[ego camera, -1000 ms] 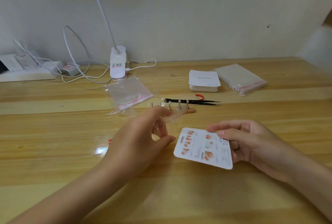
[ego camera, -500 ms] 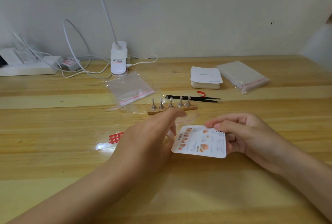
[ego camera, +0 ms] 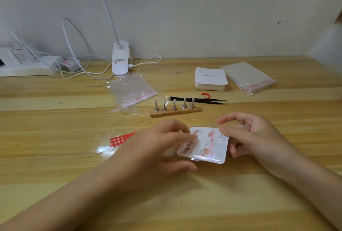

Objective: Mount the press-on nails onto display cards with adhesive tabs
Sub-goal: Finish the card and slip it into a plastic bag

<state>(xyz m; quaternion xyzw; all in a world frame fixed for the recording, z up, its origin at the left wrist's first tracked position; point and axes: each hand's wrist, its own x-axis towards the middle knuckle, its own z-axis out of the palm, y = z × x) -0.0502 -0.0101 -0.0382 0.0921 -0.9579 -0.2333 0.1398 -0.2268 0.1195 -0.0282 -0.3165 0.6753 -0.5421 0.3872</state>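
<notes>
A white display card [ego camera: 209, 147] with orange-toned press-on nails is held just above the wooden table [ego camera: 55, 138]. A glossy clear plastic sleeve [ego camera: 171, 153] lies over the card's left and lower parts. My left hand [ego camera: 157, 149] grips that sleeve, fingers on top of the card's left side and thumb below. My right hand [ego camera: 248, 138] pinches the card's right edge, thumb on top, index finger lifted. A wooden nail stand [ego camera: 174, 111] with several metal pegs sits behind the hands.
Black tweezers [ego camera: 199, 99] lie behind the stand. A stack of white cards [ego camera: 211, 79] and a pack of clear bags [ego camera: 248, 77] sit at the back right. A clear bag [ego camera: 131, 90], red strips [ego camera: 122, 139], lamp base [ego camera: 120, 60] and power strip [ego camera: 27, 67] are left.
My left hand moved right with the clear sleeve until it covers the card's left side. My right hand kept hold of the card and lowered it slightly.
</notes>
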